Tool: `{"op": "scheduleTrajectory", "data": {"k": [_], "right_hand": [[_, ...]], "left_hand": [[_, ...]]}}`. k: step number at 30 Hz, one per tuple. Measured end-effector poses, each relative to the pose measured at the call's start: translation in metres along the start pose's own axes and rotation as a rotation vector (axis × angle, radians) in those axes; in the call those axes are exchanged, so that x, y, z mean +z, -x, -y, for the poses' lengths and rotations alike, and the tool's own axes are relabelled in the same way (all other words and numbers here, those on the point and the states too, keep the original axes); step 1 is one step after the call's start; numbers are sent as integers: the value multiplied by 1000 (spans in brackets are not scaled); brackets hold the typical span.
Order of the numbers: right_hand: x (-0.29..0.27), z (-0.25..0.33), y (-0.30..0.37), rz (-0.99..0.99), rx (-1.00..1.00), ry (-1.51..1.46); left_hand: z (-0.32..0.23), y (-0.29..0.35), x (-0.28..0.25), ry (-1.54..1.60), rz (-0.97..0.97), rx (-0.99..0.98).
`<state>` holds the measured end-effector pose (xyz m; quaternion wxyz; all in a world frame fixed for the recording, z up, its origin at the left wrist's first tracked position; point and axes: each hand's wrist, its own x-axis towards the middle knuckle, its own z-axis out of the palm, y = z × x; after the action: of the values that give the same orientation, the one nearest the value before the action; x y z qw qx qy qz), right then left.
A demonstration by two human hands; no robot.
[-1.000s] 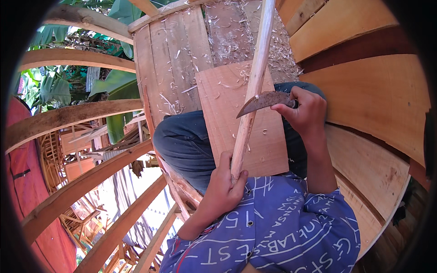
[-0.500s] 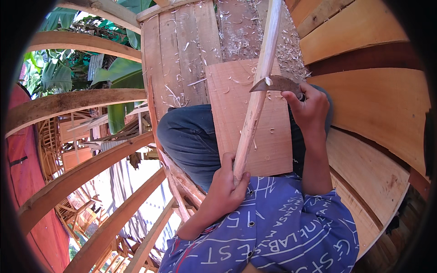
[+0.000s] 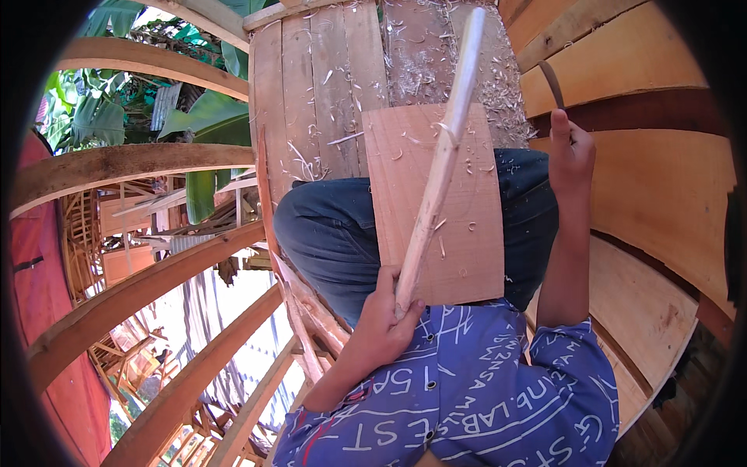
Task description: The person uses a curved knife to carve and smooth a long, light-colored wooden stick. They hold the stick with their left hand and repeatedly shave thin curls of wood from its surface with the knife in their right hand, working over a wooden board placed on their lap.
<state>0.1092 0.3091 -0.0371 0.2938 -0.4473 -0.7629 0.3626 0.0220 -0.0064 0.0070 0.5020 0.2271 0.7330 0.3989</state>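
Note:
A long, partly shaved wooden stick (image 3: 437, 179) slants up and away from my lap. My left hand (image 3: 384, 317) is closed round its near end, close to my shirt. Under the stick, a flat rectangular board (image 3: 476, 241) lies across my thighs with a few curled shavings on it. Off to the right, my right hand (image 3: 573, 156) is raised and closed on a curved knife (image 3: 552, 84). Its blade points up and stands apart from the stick, seen nearly edge-on. The knife's handle is hidden in my fingers.
Wood shavings (image 3: 498, 97) litter the plank floor (image 3: 299, 86) ahead of me. Wide wooden boards (image 3: 654, 179) form a wall close on my right. On the left stand slatted rails (image 3: 140, 167), with banana leaves (image 3: 210, 121) beyond.
My right hand has swung the knife off the stick, up and to the right, and its blade has turned upward. My left hand keeps its hold on the stick, which has barely shifted.

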Motion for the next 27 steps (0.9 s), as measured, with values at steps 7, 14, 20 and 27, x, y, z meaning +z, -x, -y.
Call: {"op": "scheduleTrajectory", "data": {"k": [7, 14, 20, 27], "right_hand": [[32, 35, 71, 365, -142, 73], [33, 28, 69, 289, -191, 179], [14, 12, 38, 143, -257, 342], [17, 17, 53, 173, -115, 130]], "left_hand": [[-8, -17, -19, -89, -194, 89], [-24, -16, -15, -184, -153, 29], [-27, -11, -5, -149, -35, 28], [-22, -10, -2, -122, -14, 49]]}}
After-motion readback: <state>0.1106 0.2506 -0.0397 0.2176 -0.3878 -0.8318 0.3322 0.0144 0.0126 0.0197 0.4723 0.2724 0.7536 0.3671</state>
